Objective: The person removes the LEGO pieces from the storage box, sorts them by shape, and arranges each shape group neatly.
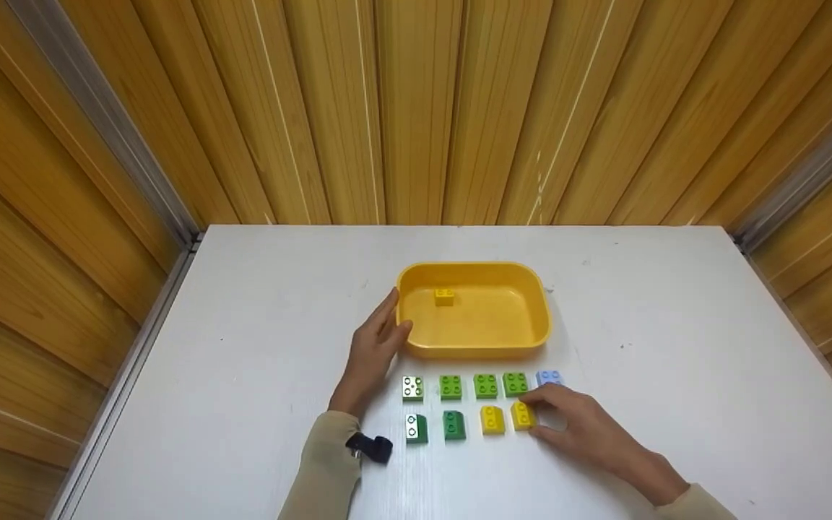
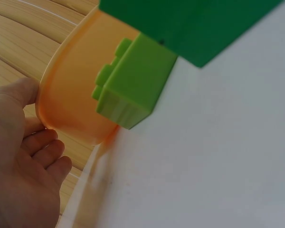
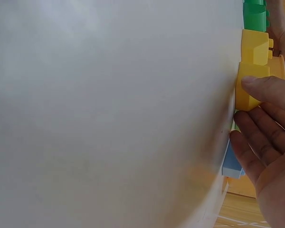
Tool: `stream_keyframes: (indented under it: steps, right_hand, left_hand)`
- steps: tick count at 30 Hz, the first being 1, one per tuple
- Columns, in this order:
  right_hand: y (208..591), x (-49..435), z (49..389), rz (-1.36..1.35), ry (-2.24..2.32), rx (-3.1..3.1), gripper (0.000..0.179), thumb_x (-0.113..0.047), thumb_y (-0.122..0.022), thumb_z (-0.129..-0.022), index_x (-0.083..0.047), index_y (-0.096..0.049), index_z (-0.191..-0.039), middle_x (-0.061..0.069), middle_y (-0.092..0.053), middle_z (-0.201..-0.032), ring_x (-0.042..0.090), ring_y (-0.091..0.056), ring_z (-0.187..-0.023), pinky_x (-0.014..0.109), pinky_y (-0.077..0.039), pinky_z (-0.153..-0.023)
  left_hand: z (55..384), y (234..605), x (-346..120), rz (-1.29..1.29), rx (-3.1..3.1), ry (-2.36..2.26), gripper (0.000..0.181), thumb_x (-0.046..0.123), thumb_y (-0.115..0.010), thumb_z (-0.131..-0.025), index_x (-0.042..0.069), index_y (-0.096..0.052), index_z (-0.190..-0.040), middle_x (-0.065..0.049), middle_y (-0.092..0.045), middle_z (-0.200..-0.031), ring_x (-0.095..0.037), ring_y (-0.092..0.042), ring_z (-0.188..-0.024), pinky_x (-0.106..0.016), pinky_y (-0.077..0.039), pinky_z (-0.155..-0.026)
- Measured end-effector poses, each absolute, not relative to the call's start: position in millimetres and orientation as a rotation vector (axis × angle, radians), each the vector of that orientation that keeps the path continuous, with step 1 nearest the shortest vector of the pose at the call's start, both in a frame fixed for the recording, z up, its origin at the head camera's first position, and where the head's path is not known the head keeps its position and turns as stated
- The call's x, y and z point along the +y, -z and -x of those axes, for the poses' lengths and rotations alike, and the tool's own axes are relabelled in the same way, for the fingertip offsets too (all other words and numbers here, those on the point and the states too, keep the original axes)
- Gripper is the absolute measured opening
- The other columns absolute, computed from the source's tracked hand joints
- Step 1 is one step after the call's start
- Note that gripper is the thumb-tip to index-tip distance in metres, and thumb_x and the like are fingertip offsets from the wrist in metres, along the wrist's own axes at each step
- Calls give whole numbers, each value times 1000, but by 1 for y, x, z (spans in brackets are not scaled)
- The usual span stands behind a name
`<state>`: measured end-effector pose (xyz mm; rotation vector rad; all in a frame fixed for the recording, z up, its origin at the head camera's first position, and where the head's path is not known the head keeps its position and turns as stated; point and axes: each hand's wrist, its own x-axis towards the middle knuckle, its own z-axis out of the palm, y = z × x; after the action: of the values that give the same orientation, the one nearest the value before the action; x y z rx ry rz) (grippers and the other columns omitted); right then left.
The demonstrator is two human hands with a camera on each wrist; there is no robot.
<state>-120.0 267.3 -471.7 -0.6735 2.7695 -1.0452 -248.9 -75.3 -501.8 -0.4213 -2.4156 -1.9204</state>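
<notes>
My right hand [image 1: 586, 430] pinches the rightmost yellow sloped brick [image 1: 522, 416] between thumb and forefinger; in the right wrist view the thumb presses the face of that brick [image 3: 249, 88]. My left hand [image 1: 373, 350] holds the left edge of a yellow plastic tub [image 1: 474, 352], in which one yellow brick [image 1: 444, 297] lies. Another yellow sloped brick [image 1: 492, 419] sits just left of the pinched one. Farther left in that row stand two dark green sloped bricks [image 1: 416, 429]. Behind, several light green bricks [image 1: 451, 387] and a light blue brick [image 1: 549, 378], partly hidden by my right hand, form a second row.
The white table [image 1: 279, 310] carries the tub and both rows of bricks. Wood-patterned panels [image 1: 423, 108] rise at the back and sides, with metal frame strips in the corners. A black strap [image 1: 371, 448] circles my left wrist.
</notes>
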Motion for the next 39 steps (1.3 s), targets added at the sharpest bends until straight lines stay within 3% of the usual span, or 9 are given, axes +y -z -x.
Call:
stream_keyframes:
  steps: [13, 20, 28, 39]
  right_hand:
    - [472, 267, 118, 785, 1067, 2800, 42, -13, -84, -94, -11, -69, -132, -2, -71, -130, 20, -67, -120, 29, -53, -106]
    - [469, 269, 120, 722, 1047, 2767, 43, -17, -83, -94, -12, -68, -135, -4, -70, -132, 17, -66, -122, 31, -53, -107]
    - [461, 273, 123, 739, 1083, 2704, 45, -20, -85, -93, -12, -68, -134, -4, -70, -128, 20, -67, -112, 35, -59, -98]
    - [435, 266, 142, 819, 1191, 2718, 39, -18, -83, -96, -9, -69, -131, 3, -71, -127, 27, -70, -111, 41, -61, -96]
  left_hand:
    - [247, 502, -76, 432, -2387, 1974, 66, 34, -64, -109, 18, -37, -167, 4, -35, -170, -17, -29, -157, -37, -28, -127]
    - [248, 503, -76, 444, -2379, 1966, 65, 32, -64, -109, 15, -38, -166, 1, -35, -170, -19, -30, -157, -39, -28, -127]
    - [248, 502, -75, 442, -2351, 1978, 64, 27, -66, -108, 13, -41, -165, -3, -38, -169, -22, -31, -157, -43, -26, -128]
    - [248, 502, -76, 436, -2389, 1966, 66, 33, -64, -109, 16, -37, -167, 1, -35, -170, -18, -29, -157, -39, -26, -128]
